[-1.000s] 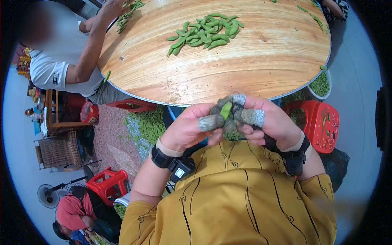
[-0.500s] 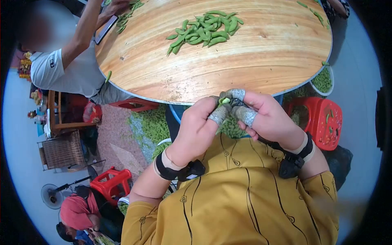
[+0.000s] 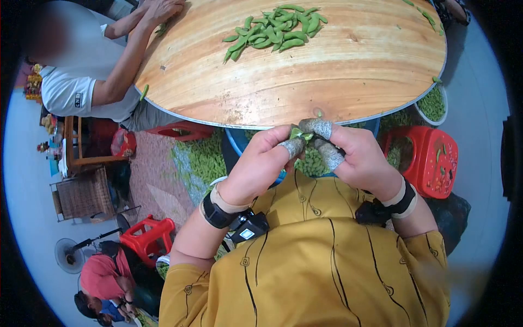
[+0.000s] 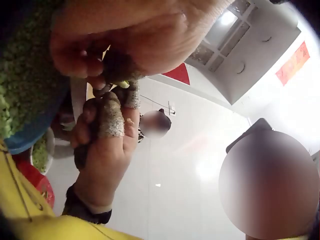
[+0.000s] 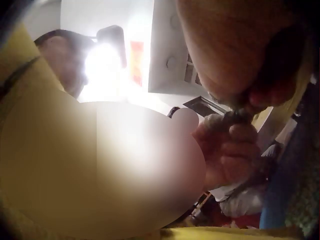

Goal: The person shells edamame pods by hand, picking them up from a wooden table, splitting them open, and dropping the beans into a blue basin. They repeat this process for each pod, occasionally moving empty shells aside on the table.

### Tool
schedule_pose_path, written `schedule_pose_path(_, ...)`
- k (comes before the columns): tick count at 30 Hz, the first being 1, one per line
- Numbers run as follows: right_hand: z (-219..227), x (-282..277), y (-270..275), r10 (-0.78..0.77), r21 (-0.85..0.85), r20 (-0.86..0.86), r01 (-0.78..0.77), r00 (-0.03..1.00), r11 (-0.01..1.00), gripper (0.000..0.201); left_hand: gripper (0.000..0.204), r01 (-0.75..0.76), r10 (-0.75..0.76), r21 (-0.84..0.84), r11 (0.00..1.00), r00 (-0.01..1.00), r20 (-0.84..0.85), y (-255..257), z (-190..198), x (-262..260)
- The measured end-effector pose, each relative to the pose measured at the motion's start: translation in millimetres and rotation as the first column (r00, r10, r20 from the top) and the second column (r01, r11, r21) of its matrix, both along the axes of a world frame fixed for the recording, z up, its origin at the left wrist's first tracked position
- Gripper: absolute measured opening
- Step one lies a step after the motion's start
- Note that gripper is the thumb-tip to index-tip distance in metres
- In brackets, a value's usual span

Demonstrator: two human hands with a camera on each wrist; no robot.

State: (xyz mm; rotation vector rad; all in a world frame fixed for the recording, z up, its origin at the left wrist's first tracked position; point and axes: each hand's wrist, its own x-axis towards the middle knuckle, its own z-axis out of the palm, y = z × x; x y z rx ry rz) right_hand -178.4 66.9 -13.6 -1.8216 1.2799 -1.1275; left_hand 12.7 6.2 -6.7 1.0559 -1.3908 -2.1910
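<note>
In the head view a green soybean pod (image 3: 296, 132), split open, sits between the fingertips of both hands just in front of the table edge. My left hand (image 3: 261, 163) pinches it from one side, with grey cloth wrapped round the thumb. Fingers of my right hand (image 3: 359, 155), wrapped in darkened grey cloth, meet it from the other side. Below them, a blue basin (image 3: 235, 143) holds shelled green beans (image 3: 313, 163). The left wrist view shows the right hand (image 4: 102, 155) with its wrapped fingertips close to the left hand (image 4: 155, 37).
A heap of pods (image 3: 275, 32) lies on the wooden table (image 3: 261, 98). A person in a white shirt (image 3: 71, 95) sits at its left. To the right stand a red stool (image 3: 436, 163) and a white bucket (image 3: 444, 111) of beans. More pods (image 3: 204, 158) cover the floor.
The pod, whole and upright between the fingers a second ago, is now split. Both hands have drawn closer together around it. The person at the left has shifted their arms on the table.
</note>
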Motion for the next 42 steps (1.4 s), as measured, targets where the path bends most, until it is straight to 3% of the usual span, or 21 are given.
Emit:
schedule_pose_path(1,5,0,1,-0.012,0.053,-0.077,0.016,0.997,0.998,0.038,0.019,-0.005,0.005,0.003,1.0,1.0,0.0,0,-1,0)
schedule_pose_path(3,3,2,0,0.014,0.046,-0.064,-0.011,0.998,0.999,0.038,0.019,-0.065,0.078,0.188,0.98,0.995,-0.062,1,-3,0)
schedule_pose_path(5,4,3,0,0.035,0.039,-0.048,-0.033,0.998,0.999,0.037,0.02,-0.075,0.104,0.251,0.965,0.989,-0.103,2,-9,2)
schedule_pose_path(6,6,1,0,0.077,0.112,-0.09,-0.067,0.993,0.991,0.04,0.022,-0.076,0.127,0.313,0.947,0.981,-0.145,2,-11,3)
schedule_pose_path(9,6,0,2,0.114,0.208,-0.106,-0.09,0.988,0.974,0.042,0.024,-0.17,0.192,0.38,0.909,0.981,-0.019,9,-15,-1)
schedule_pose_path(11,6,-1,2,0.103,0.227,-0.085,-0.081,0.991,0.971,0.041,0.024,-0.135,0.166,0.387,0.912,0.985,-0.048,10,-9,-1)
schedule_pose_path(14,11,-7,2,-0.021,0.48,0.38,-0.178,0.925,0.859,0.034,0.023,-0.072,0.145,0.395,0.916,0.977,-0.159,12,-6,1)
schedule_pose_path(15,15,-10,3,-0.021,0.481,0.378,-0.177,0.925,0.859,0.034,0.022,-0.046,0.15,0.395,0.918,0.96,-0.237,11,-6,2)
schedule_pose_path(17,19,-14,4,-0.091,0.629,0.372,-0.179,0.924,0.756,0.034,0.021,-0.024,0.116,0.366,0.93,0.966,-0.231,9,-7,6)
schedule_pose_path(21,14,-13,6,-0.127,0.628,0.332,-0.118,0.935,0.769,0.035,0.022,0.031,0.015,0.285,0.958,0.987,-0.158,8,-6,9)
schedule_pose_path(23,2,-10,8,-0.088,0.403,0.33,-0.057,0.94,0.913,0.038,0.021,0.02,0.029,0.281,0.96,0.986,-0.166,9,-6,9)
schedule_pose_path(24,0,-9,9,-0.089,0.404,0.33,-0.055,0.94,0.913,0.038,0.02,0.011,0.039,0.278,0.961,0.984,-0.175,10,-6,8)
schedule_pose_path(26,-1,-8,11,-0.065,0.309,0.168,0.01,0.984,0.951,0.04,0.019,0.011,0.018,0.216,0.976,0.991,-0.133,11,-8,6)
schedule_pose_path(28,-3,-6,12,-0.053,0.275,0.153,0.009,0.987,0.961,0.04,0.017,0.012,0.002,0.152,0.988,0.996,-0.09,12,-13,6)
schedule_pose_path(30,-2,-5,11,-0.041,0.239,0.138,0.007,0.99,0.971,0.041,0.016,-0.046,0.132,0.387,0.921,0.971,-0.199,10,-19,7)
schedule_pose_path(31,-1,-6,10,-0.042,0.249,0.147,0.004,0.988,0.969,0.041,0.016,-0.043,0.129,0.385,0.922,0.971,-0.201,10,-18,6)
schedule_pose_path(34,-2,-2,11,-0.028,0.218,0.109,0.004,0.994,0.976,0.041,0.014,-0.082,0.116,0.321,0.944,0.989,-0.089,11,-14,5)
schedule_pose_path(39,-3,1,9,-0.006,0.16,-0.001,0.006,1.0,0.987,0.041,0.027,-0.047,0.047,0.017,0.999,0.999,0.028,11,-22,2)
schedule_pose_path(40,-3,-1,9,-0.022,0.18,-0.014,0.024,1.0,0.983,0.041,0.027,-0.046,0.045,0.017,0.999,0.999,0.027,11,-23,2)
schedule_pose_path(42,-4,-6,10,-0.041,0.2,-0.029,0.046,0.999,0.979,0.041,0.032,-0.016,0.016,-0.141,0.99,1.0,-0.004,11,-26,2)
